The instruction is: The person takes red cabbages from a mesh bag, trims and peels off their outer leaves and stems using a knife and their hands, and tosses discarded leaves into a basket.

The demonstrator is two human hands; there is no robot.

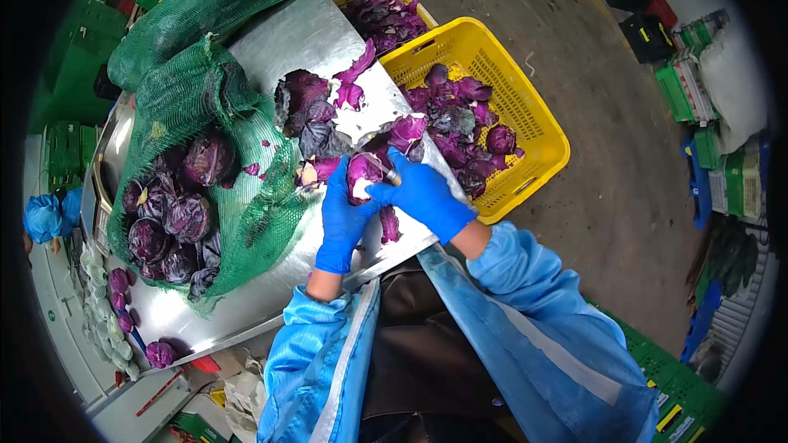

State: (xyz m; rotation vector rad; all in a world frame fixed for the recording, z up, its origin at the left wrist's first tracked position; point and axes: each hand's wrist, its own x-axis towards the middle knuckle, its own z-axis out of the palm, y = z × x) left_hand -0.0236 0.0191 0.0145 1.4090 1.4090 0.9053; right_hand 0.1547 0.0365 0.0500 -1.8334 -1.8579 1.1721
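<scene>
Two sleeves, bottom centre | one cabbage, centre, cupped by curled left hand | one tool gripped by inward-angled right hand

Plain bright-blue gloves sheathe the left hand and right hand, snug to the wrist. I see light-blue sleeves, satiny and creased, pale bands edging the open jacket, and a dark brown garment beneath.
</scene>
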